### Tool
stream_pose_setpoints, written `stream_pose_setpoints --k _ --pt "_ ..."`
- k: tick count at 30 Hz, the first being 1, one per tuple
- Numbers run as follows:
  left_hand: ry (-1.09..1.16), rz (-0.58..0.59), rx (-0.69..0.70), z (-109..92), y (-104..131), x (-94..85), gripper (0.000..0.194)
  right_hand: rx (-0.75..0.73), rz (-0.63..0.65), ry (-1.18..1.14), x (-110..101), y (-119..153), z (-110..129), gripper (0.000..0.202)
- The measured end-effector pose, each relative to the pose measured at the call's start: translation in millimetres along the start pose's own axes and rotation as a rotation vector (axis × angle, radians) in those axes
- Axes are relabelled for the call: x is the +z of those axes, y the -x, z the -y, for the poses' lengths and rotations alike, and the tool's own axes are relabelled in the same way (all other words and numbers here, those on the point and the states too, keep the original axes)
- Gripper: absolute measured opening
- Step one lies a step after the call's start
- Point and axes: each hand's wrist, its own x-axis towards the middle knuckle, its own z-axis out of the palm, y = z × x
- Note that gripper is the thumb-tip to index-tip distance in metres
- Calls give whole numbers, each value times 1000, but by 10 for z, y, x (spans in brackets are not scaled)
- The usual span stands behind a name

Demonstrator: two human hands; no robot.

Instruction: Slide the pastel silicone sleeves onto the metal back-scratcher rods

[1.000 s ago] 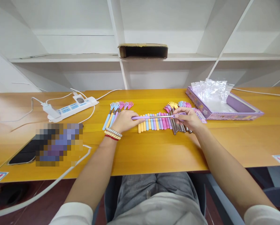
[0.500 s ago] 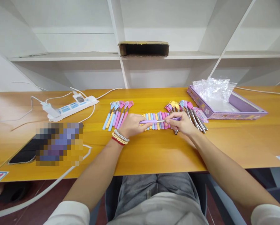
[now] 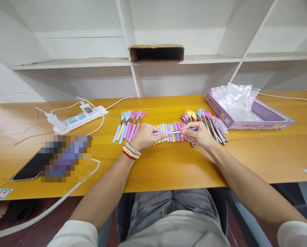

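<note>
Level above the desk, a back scratcher (image 3: 176,132) with a purple handle and thin metal rod is held between both hands. My left hand (image 3: 146,136) is closed round the handle end. The fingers of my right hand (image 3: 198,134) pinch the rod near its purple head, which my fingers partly cover. Below them lies a row of loose handles (image 3: 177,138) in pink, purple, blue and yellow. Several back scratchers with coloured handles (image 3: 124,133) lie left of my left hand. Beside my right hand are metal rods (image 3: 216,132) with coloured hand-shaped heads.
A purple box (image 3: 261,126) with clear plastic bags (image 3: 234,97) stands at the right. On the left are a white power strip (image 3: 78,119), cables and a dark phone (image 3: 30,166) beside a blurred patch. A cardboard box (image 3: 157,54) sits on the shelf behind.
The view has shifted very slightly. Both hands keep the same grip on the back scratcher, with no clear movement of its parts.
</note>
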Motion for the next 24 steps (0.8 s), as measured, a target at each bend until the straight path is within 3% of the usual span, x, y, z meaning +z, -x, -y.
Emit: stream_pose_setpoints --k 6,11,15,19,24 --pt "-78 -10 2 8 -5 63 41 16 -3 -25 -32 -44 -33 19" --pt "-11 79 87 -7 -8 32 33 27 25 8 -124 -53 35 18" --pt "25 102 137 49 -12 -13 31 52 87 48 -182 -49 103 32" --pt "-4 -70 110 218 -36 -29 34 27 0 29 -239 -102 75 38" --pt "-34 -389 -177 491 -82 -101 38 -32 -181 73 -340 -172 38 40"
